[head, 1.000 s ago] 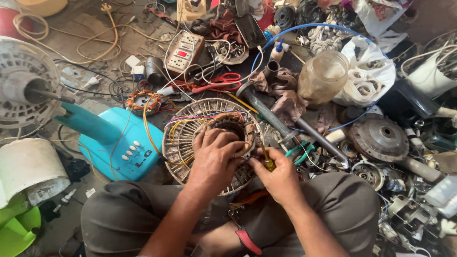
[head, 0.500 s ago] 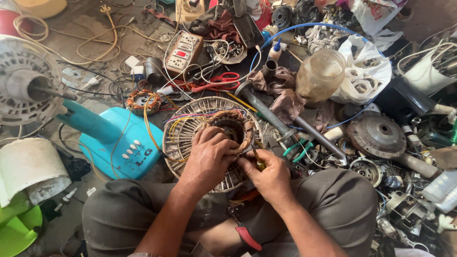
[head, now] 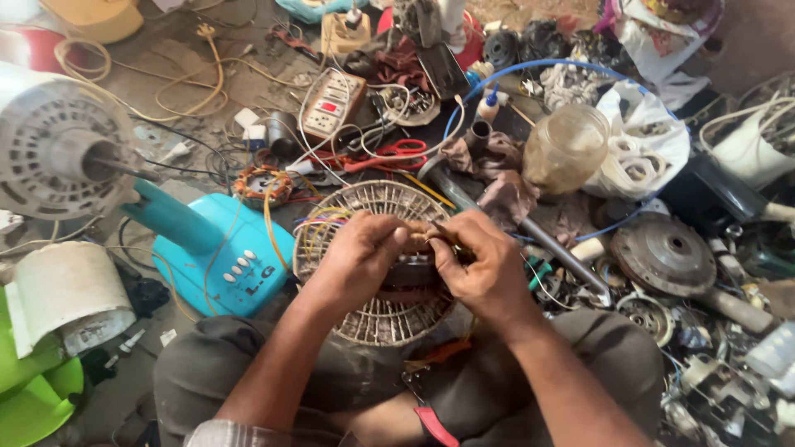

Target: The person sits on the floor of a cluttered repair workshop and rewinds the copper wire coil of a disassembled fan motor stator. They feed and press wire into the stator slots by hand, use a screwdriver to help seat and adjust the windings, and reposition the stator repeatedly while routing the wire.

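Observation:
A round fan motor stator (head: 377,319) with a ring of pale metal slots rests on my lap. My left hand (head: 358,258) lies over its middle with fingers curled, pinching the winding wires near the top. My right hand (head: 480,265) meets it from the right, fingers closed on the same copper wires and a thin tool, too small to identify. Coloured lead wires (head: 319,223) run off the stator's left rim. Both hands hide the coil centre.
A turquoise fan base (head: 217,252) stands left of the stator, a white fan motor (head: 50,149) further left. Beyond lie red-handled scissors (head: 397,153), a power strip (head: 331,103), a glass jar (head: 567,149), a metal rod (head: 538,240) and a rotor disc (head: 662,252).
Both hands have shifted up onto the stator's upper middle and come together. The view has tilted, so the stator sits lower and closer.

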`<state>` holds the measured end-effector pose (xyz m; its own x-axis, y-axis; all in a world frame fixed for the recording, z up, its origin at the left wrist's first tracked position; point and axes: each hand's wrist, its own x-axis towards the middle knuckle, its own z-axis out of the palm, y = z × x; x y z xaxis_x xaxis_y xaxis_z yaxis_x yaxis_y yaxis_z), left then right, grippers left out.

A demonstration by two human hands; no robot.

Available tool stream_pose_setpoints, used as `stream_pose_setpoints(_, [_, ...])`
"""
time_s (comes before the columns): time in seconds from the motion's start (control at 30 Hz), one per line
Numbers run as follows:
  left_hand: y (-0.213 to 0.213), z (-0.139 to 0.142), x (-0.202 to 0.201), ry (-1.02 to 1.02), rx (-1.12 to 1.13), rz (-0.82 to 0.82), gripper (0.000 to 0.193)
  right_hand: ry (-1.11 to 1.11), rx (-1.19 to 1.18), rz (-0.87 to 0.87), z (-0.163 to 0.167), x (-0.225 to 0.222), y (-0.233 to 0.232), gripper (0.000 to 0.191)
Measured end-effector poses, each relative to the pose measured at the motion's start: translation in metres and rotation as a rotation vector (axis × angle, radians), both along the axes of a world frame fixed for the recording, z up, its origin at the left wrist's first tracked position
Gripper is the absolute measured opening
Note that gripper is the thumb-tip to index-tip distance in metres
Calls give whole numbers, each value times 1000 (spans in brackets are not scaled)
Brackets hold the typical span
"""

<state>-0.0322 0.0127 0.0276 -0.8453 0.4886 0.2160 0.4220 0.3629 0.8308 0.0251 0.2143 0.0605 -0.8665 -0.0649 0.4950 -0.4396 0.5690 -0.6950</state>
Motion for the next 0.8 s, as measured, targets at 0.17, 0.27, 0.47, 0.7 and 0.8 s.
stream_pose_setpoints(0.17, [-20, -33, -25, -629, 537, -172, 30, -173, 12, 117, 16, -27, -16, 12])
stream_pose_setpoints(0.27, [-35, -52, -33, -652, 620, -195, 35, -269, -42, 135, 15, -36, -29, 10])
stream_pose_setpoints(0.47, [-52, -65, -41, -739, 693, -156, 34, -292, -25, 238, 11, -54, -42, 11])
stream_pose_setpoints(0.7, [-52, -75, -44, -639, 682, -131, 34, -354, -4, 276, 11, -62, -53, 13])
stream_pose_setpoints(0.8, [-47, -75, -45, -571, 679, -76, 34, -350, -44, 150, 12, -61, -58, 14])
